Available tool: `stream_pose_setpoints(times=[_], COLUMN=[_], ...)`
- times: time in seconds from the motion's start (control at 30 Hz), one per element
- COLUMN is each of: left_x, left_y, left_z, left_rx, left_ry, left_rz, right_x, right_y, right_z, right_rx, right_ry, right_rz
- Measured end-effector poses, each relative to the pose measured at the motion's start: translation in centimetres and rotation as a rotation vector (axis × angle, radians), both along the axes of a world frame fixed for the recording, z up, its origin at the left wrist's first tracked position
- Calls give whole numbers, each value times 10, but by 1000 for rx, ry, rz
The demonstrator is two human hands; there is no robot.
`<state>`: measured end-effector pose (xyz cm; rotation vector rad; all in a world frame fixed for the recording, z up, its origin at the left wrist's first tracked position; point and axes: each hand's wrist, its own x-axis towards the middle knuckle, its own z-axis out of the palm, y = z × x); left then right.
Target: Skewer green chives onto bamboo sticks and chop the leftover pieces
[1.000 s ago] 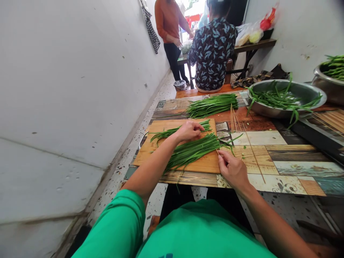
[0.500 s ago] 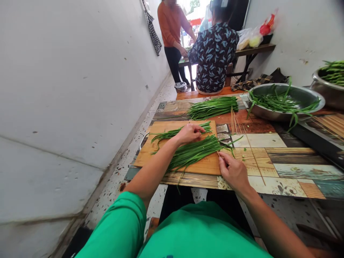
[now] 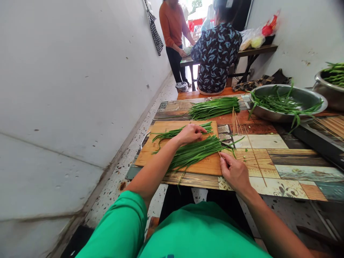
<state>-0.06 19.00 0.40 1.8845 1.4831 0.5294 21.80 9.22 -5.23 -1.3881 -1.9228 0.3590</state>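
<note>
The right hand [image 3: 235,172] is pinching a thin skewer [image 3: 220,154] at the near edge of the larger bunch of chives [image 3: 199,151], which is lying across the cutting board [image 3: 149,154] on the bench [image 3: 291,173]. The left hand [image 3: 191,133], well apart from the right, is curling over the bunch's far side, near the smaller bunch [image 3: 169,134]; whether it is gripping anything, I cannot tell. If the skewer is running hidden among the stems, a hard push could be splitting them or pricking the left fingers. Leafy ends are spilling past the board's near edge, so a dragging forearm could be pulling the bunch crooked
</note>
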Motion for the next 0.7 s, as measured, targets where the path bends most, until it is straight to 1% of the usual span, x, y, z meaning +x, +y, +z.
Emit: stream_pose_setpoints(times=[0.17,0.37,0.43,0.57,0.63,0.7], left_x=[-1,-1,-1,-2,-3,-4], left_y=[-1,-2,-4,-10,-13,-14], left_z=[-1,-4,-3,0,1,-1], left_rx=[-17,-19,6,140,170,152], left_ry=[-13,-66,-29,77,104,102], left_rz=[-19,2,-23,-180,-182,-120], right_x=[0,0,1,1,0,0], right_y=[0,0,1,1,2,2], right_z=[-1,-2,-3,-5,-6,-5], right_rx=[-1,-3,3,14,16,17], right_ry=[-4,-27,-25,-18,-26,-33], right_rz=[-5,-13,-11,-7,-15,-24])
